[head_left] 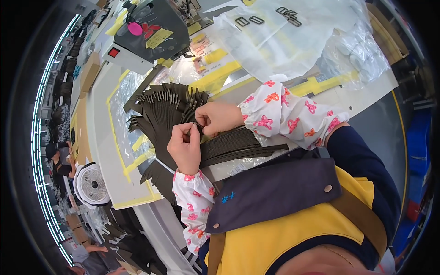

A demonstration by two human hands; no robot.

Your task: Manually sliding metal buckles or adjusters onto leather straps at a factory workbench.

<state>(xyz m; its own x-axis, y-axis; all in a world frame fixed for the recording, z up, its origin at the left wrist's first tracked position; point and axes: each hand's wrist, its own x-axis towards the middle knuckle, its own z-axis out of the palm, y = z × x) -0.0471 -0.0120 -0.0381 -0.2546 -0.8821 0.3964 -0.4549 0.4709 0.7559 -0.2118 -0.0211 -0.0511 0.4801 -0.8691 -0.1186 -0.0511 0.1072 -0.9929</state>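
My left hand (184, 149) and my right hand (220, 118) meet over a bundle of dark olive straps (160, 112). Both hands are closed, thumb against fingers, with the fingertips almost touching. What they pinch is small, dark and mostly hidden behind the fingers. The strap bundle fans out to the left and away from me, its cut ends standing in rows. Just below my right hand lies a flat stack of straps (233, 144), its ends pointing right. Patterned white sleeve covers reach up to both wrists.
A dark grey machine (158, 32) with a red switch stands at the far left. Several oval slide buckles (256, 19) lie on a white sheet (266, 46) at the back right. A white fan (92, 184) is beyond the table's left edge, with other people farther off.
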